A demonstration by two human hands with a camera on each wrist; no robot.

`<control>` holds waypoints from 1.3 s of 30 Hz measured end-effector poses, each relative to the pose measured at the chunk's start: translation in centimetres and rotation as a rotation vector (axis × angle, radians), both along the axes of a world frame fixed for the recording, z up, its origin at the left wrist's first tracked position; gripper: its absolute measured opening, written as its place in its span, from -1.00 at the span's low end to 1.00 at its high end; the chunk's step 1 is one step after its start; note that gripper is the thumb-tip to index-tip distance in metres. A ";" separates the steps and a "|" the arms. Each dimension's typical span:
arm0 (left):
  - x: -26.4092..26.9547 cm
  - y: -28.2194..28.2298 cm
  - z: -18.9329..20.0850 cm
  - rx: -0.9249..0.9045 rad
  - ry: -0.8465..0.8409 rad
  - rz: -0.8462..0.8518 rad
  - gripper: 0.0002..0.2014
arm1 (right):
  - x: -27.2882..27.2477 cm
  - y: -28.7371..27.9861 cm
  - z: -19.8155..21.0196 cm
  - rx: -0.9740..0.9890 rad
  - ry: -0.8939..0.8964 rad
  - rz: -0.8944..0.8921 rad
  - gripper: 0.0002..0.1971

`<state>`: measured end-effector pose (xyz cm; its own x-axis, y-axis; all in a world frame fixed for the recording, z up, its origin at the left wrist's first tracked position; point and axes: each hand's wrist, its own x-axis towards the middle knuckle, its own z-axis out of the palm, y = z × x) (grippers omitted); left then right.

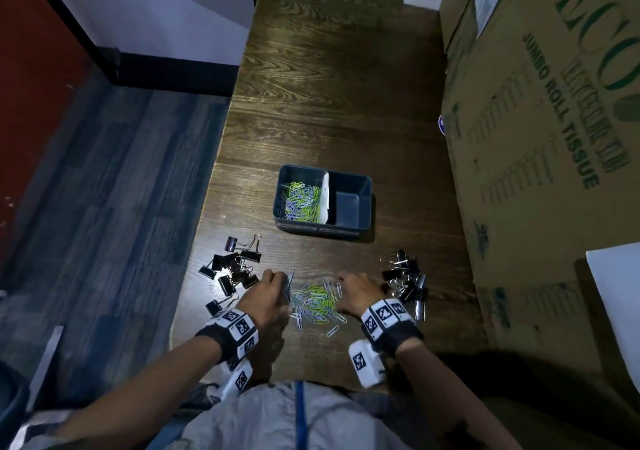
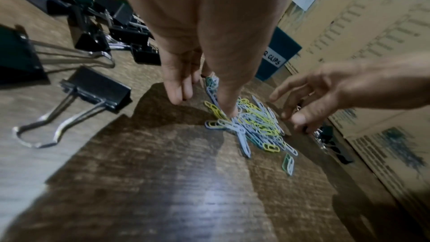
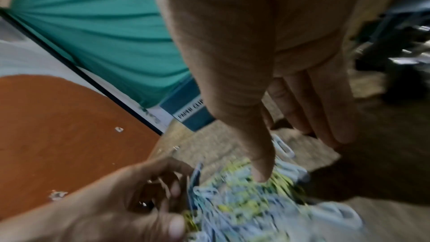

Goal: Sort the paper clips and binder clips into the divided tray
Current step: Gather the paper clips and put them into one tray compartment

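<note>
2 hands (image 1: 311, 297) rake paper clips (image 2: 253, 122): left pinches some, right spread; head view shows tray (image 1: 323, 231).

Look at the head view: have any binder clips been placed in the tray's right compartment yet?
No. The right compartment of the divided tray is bare, and the binder clips lie in two groups on the table, one left, one right.

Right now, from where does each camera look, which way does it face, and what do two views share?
Head: above, facing down at the table, divided tray, both forearms, left hand, right hand.
Left wrist: low, along the left-hand fingers towards the paper clip pile; binder clips beside; right hand opposite.
Right wrist: along the right hand; blurred pile, left hand opposite.
Shared: all show the pile; both wrist views show the tray's label.
</note>
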<state>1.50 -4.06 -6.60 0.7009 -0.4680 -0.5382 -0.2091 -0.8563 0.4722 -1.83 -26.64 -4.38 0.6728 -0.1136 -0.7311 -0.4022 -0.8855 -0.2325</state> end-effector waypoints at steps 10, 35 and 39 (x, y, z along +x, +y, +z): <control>-1.7 -2.0 0.1 -0.028 -0.010 -0.186 -0.38 | -2.0 3.3 -1.7 0.174 -0.172 -0.001 -0.29; -1.0 -1.8 -1.3 0.019 -0.045 -0.230 -0.32 | -3.6 3.3 -2.1 0.109 -0.269 0.066 -0.34; -0.7 -2.0 -0.7 -0.003 -0.077 -0.209 -0.59 | -3.8 2.7 -1.7 0.155 -0.303 0.064 -0.46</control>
